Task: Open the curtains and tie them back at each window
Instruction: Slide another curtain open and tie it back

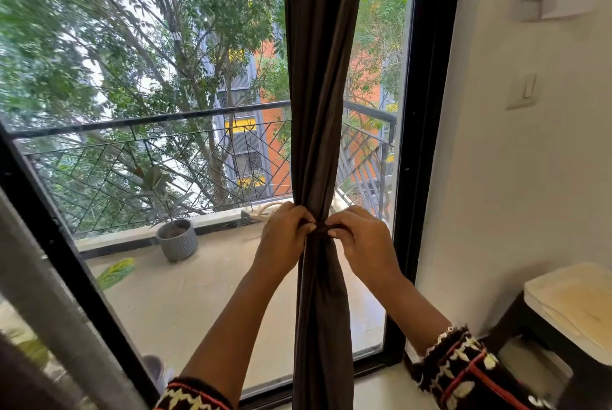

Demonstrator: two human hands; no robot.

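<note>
A dark brown curtain (323, 85) hangs gathered into a narrow bundle in front of the black-framed window (427, 118). A matching dark tie band (322, 228) wraps the bundle at waist height. My left hand (285, 237) pinches the band's left end against the curtain. My right hand (359, 237) pinches the band's right end, thumb and fingers closed on it. Both hands meet at the front of the bundle. Below the band the curtain falls straight to the floor.
A grey curtain edge (49, 293) hangs at the near left. On the right wall are a light switch (523, 91) and, lower, a dark stand with a white lidded box (576, 307). Outside, a potted plant (177, 237) stands on the balcony by the railing (149, 158).
</note>
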